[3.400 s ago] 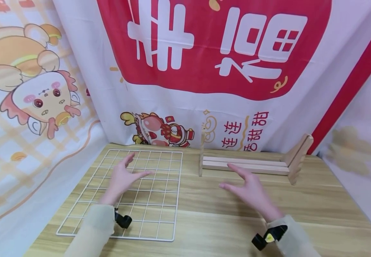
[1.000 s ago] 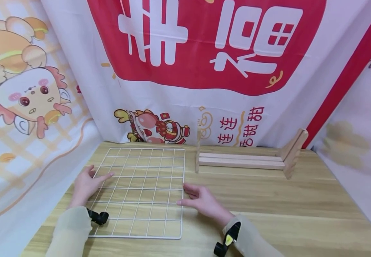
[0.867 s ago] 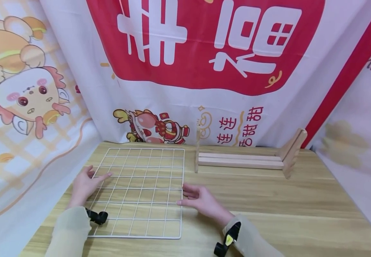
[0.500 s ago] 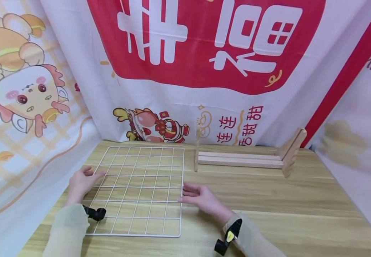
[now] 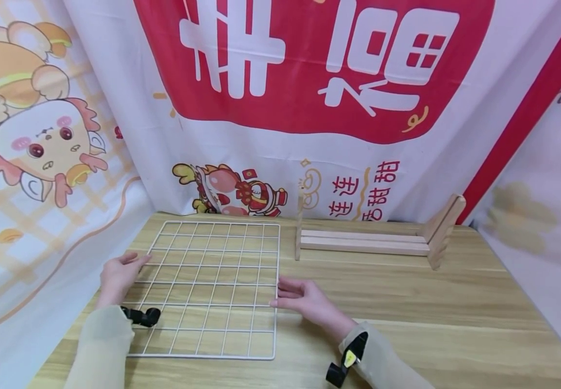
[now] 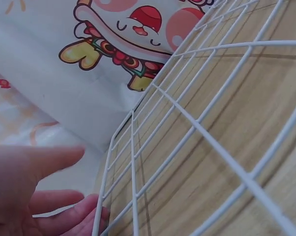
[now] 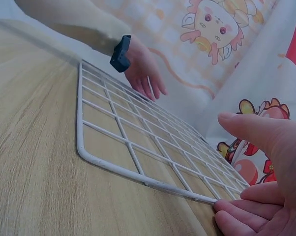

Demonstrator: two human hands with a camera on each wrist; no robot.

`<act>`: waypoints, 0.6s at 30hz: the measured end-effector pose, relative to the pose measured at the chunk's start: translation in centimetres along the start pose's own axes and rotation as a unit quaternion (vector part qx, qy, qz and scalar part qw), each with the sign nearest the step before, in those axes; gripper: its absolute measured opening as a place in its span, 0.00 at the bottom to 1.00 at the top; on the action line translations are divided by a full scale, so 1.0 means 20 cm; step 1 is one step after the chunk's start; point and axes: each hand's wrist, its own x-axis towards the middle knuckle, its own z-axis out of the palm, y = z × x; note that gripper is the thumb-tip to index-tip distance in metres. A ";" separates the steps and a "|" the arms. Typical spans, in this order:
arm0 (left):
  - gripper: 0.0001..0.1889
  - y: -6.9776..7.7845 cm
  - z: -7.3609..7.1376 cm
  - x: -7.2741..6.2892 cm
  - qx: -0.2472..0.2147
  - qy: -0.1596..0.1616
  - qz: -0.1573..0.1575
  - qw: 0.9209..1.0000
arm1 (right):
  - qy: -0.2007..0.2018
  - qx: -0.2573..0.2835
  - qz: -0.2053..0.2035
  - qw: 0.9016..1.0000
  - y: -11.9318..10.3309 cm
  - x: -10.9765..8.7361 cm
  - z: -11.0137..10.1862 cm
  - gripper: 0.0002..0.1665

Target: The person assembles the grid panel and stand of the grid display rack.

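A white wire grid panel (image 5: 207, 283) lies on the left of the wooden table in the head view. My left hand (image 5: 117, 278) is at its left edge. In the left wrist view, the fingertips touch the edge wire while the thumb (image 6: 59, 158) stays raised off it. At the opposite side is my right hand (image 5: 309, 302), palm turned inward. Its fingers (image 7: 241, 214) touch the edge wire in the right wrist view, and the thumb (image 7: 244, 125) stands well apart from the wire. Neither hand grips the panel.
A wooden rack (image 5: 365, 246) with two upright ends and a slatted bar stands at the back right of the table (image 5: 406, 302). Printed cloth (image 5: 129, 124) hangs behind and along both sides. Each wrist carries a small black camera.
Both hands came from above the table to the panel's two sides. Over the last second the left hand shifted slightly outward to the left edge. The right hand has barely moved.
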 end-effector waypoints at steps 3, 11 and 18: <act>0.34 0.00 0.00 0.00 -0.020 0.018 -0.025 0.999 | 0.001 0.002 0.001 1.000 0.00 0.00 0.00 0.46; 0.26 0.01 0.03 0.00 -0.074 0.065 -0.063 0.993 | 0.006 -0.008 0.008 1.000 0.01 0.00 0.00 0.44; 0.31 0.06 0.03 -0.01 -0.097 0.111 -0.058 0.987 | 0.038 -0.023 0.021 0.999 0.01 0.01 0.00 0.39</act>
